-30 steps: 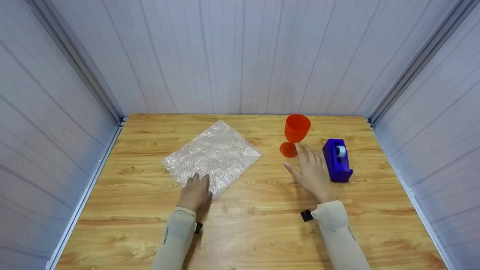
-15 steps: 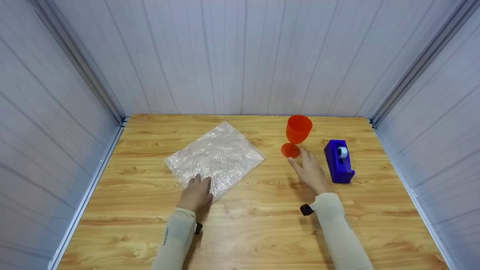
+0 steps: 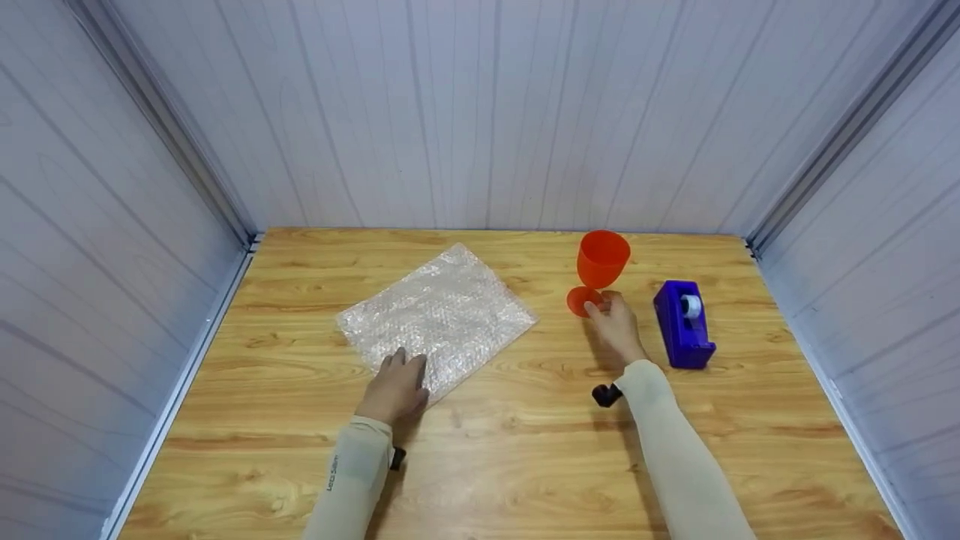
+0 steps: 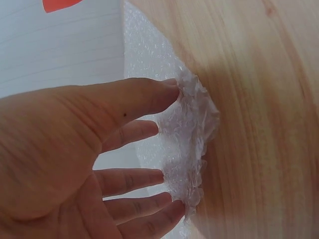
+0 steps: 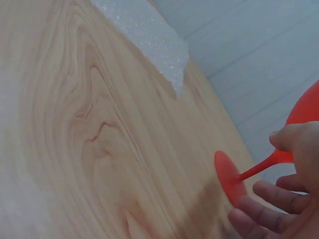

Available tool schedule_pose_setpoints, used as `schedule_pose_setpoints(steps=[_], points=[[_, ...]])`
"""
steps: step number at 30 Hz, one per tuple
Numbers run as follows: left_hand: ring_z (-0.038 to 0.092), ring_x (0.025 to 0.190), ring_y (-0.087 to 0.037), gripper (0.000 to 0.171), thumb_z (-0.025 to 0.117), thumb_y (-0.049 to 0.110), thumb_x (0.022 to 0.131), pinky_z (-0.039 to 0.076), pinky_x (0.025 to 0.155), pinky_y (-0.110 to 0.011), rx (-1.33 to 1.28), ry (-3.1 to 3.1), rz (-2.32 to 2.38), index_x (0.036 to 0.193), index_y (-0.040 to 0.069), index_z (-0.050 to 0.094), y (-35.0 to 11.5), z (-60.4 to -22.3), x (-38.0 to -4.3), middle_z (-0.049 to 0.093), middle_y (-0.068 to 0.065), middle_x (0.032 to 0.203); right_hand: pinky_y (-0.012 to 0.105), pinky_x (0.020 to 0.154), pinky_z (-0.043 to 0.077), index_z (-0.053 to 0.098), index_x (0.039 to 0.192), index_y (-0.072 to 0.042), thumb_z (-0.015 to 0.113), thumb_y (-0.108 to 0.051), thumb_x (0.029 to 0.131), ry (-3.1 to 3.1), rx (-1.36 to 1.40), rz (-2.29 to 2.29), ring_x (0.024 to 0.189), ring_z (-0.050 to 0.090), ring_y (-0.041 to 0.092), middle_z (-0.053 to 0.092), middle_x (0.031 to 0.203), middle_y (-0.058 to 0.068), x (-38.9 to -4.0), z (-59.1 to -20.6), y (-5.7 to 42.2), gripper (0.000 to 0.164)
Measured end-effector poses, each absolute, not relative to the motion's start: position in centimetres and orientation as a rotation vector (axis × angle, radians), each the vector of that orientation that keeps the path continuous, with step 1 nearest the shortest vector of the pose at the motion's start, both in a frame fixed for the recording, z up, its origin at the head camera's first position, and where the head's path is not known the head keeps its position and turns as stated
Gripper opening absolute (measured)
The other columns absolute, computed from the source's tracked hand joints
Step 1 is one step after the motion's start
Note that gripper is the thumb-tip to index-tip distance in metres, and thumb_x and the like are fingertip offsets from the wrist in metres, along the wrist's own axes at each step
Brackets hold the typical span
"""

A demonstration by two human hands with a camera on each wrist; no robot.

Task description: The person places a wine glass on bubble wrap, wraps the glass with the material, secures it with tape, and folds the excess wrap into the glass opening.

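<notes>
A sheet of bubble wrap (image 3: pixel 450 307) lies flat on the wooden table, turned at an angle. My left hand (image 3: pixel 391 388) rests at its near edge; in the left wrist view the thumb and fairly straight fingers touch the crinkled edge of the bubble wrap (image 4: pixel 192 124). To the right, a red goblet (image 3: pixel 602 261) stands upright on its round foot. My right hand (image 3: pixel 617 330) is at its stem. The right wrist view has the thumb and fingers of that hand (image 5: pixel 299 179) on either side of the goblet's stem (image 5: pixel 261 168), with a gap showing below it.
A blue tape dispenser (image 3: pixel 684 334) with a white roll stands to the right of my right hand. Pale panelled walls (image 3: pixel 487 112) enclose the table (image 3: pixel 510 457) at the back and both sides.
My right hand has moved in from beside the goblet to its stem, and its thumb and fingers have drawn closer together. The left hand and the bubble wrap stay put.
</notes>
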State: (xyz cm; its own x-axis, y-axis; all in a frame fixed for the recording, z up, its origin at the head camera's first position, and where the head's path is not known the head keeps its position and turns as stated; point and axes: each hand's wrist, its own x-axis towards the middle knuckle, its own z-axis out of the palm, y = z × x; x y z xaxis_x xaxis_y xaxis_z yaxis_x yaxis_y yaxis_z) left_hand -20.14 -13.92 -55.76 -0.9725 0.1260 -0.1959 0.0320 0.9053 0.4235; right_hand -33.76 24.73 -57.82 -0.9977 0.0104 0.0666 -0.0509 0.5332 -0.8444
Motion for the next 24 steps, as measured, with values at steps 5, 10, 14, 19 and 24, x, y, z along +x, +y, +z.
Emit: schedule_pose_setpoints(steps=[5,10,14,19,24], points=[[0.031,0.136,-0.056,0.059,0.072,0.013,0.087,0.032,0.107,-0.066,0.13,2.853,0.645,0.141,0.0,0.052,-14.1,-55.9,-20.1,0.033,-0.038,0.148,0.047,0.094,0.048,0.051,0.131,0.007,0.061,-0.016,0.1,-2.622,-0.137,1.601,0.112,0.058,0.038,0.061,0.121,0.026,-35.0,-58.4,24.1,0.04],[0.029,0.137,-0.055,0.06,0.071,0.014,0.089,0.031,0.107,-0.066,0.128,2.844,0.644,0.143,0.001,0.05,-14.2,-56.0,-20.1,0.032,-0.037,0.15,0.037,0.085,0.051,0.056,0.127,0.001,0.061,-0.015,0.1,-2.579,-0.212,1.662,0.101,0.062,0.033,0.063,0.116,0.021,-35.9,-58.7,23.5,0.033],[0.03,0.137,-0.053,0.058,0.071,0.014,0.089,0.031,0.108,-0.064,0.122,2.856,0.628,0.143,0.001,0.051,-14.1,-55.9,-20.0,0.033,-0.035,0.15,0.025,0.067,0.051,0.057,0.128,-0.002,0.06,-0.018,0.101,-2.564,-0.256,1.757,0.084,0.064,0.026,0.064,0.109,0.017,-36.8,-59.0,23.3,0.031],[0.034,0.136,-0.052,0.055,0.07,0.012,0.089,0.032,0.109,-0.061,0.147,2.886,0.608,0.14,0.002,0.054,-13.9,-55.9,-20.0,0.038,-0.033,0.147,0.023,0.061,0.048,0.062,0.122,-0.002,0.059,-0.017,0.101,-2.558,-0.276,1.737,0.075,0.06,0.019,0.064,0.099,0.017,-37.6,-59.3,23.3,0.026],[0.034,0.136,-0.051,0.055,0.071,0.012,0.088,0.031,0.11,-0.061,0.133,2.892,0.602,0.14,0.003,0.054,-13.9,-56.0,-20.1,0.039,-0.032,0.147,0.037,0.08,0.048,0.064,0.112,0.002,0.058,-0.014,0.1,-2.573,-0.144,1.578,0.084,0.059,0.028,0.064,0.097,0.016,-38.1,-59.3,23.3,0.021]])
